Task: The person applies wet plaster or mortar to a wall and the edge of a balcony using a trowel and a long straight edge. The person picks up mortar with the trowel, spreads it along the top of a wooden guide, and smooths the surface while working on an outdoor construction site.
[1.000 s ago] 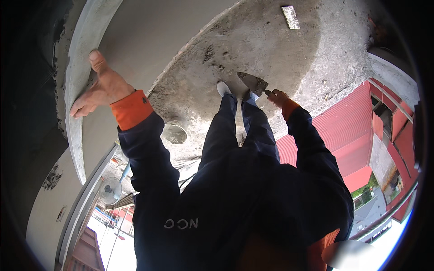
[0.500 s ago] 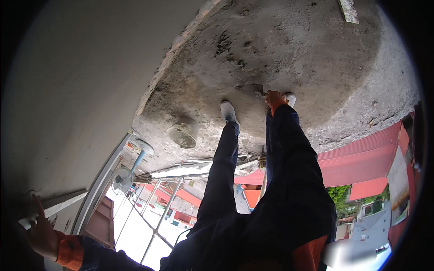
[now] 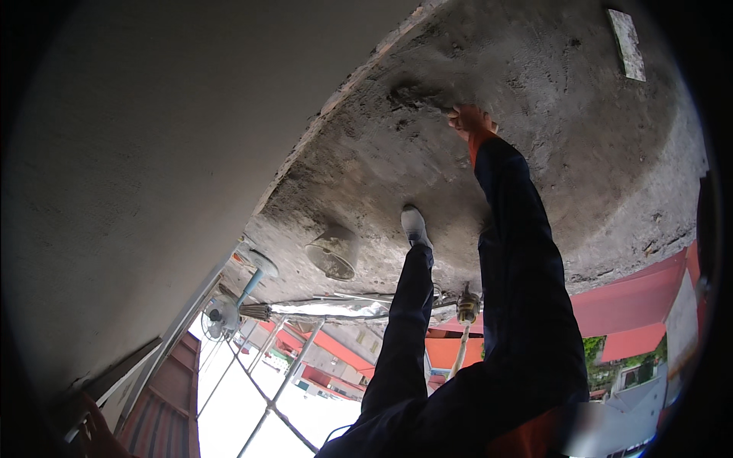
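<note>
Right hand: curled tight round the handle of a trowel
Trowel: at the right edge of a dark, lumpy mortar patch on the floor; blade blends into the muck, so can't make out its outline
Left hand: way over left in deep shadow, partly cut off; honestly can't tell how curled it is or if it's got hold of anything
Bucket: round, pale, crusty with cement, left of the white shoe
Strip: flat, pale, blotchy, lying far right
Other foot: can't see it, blocked by the dark-clothed limbs
Floor: rough grey concrete, darker stretch in the middle, paler off right
Wall: big smooth grey face, left
Background: fan, metal poles, reddish roofing
</note>
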Available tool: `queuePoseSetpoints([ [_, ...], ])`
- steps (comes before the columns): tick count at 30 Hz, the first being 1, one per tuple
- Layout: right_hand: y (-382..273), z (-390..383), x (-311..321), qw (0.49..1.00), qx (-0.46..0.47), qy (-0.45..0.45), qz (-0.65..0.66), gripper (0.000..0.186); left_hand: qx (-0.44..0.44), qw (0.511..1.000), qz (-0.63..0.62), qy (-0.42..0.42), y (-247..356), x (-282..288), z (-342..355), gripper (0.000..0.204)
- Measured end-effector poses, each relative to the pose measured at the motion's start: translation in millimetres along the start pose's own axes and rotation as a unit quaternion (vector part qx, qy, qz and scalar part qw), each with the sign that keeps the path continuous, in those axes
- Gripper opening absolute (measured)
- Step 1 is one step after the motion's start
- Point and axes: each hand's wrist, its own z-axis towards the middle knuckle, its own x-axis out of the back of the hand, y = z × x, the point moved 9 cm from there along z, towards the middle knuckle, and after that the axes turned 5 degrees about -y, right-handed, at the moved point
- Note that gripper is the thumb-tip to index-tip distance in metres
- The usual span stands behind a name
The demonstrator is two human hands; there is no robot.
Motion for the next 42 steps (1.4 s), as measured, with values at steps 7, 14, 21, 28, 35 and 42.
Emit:
queuePoseSetpoints([
  [7, -28.9, -72.5, 40.9, 0.994, 0.006, 0.05, -0.094, 0.043, 0.03, 0.997, -0.069, 0.014, -16.0, -3.8, -4.2, 0.046],
  [14, -100.4, -298.8, 166.7, 0.998, 0.005, 0.059, -0.025, 0.038, -0.008, 0.996, -0.091, 0.008, 4.5, -20.1, -25.5, 0.065],
  [21, -219.0, -589.8, 302.5, 0.962, 0.103, 0.215, -0.135, 0.025, -0.103, 0.958, 0.152, 0.219, -35.0, 13.4, -19.8, 0.132],
  [28, -392.1, -829.6, 411.6, 0.906, 0.164, 0.324, -0.219, 0.031, -0.076, 0.971, -0.029, 0.226, 15.5, 10.9, -29.3, 0.134],
  [35, -530.1, -847.9, 445.5, 0.909, 0.298, 0.285, 0.059, 0.034, -0.101, 0.95, 0.012, 0.295, -0.9, 21.5, -26.1, 0.134],
  [42, -610.0, -775.0, 431.0, 0.752, 0.349, 0.107, 0.548, 0.034, -0.114, 0.957, -0.013, 0.267, 4.8, 17.5, -26.1, 0.132],
])
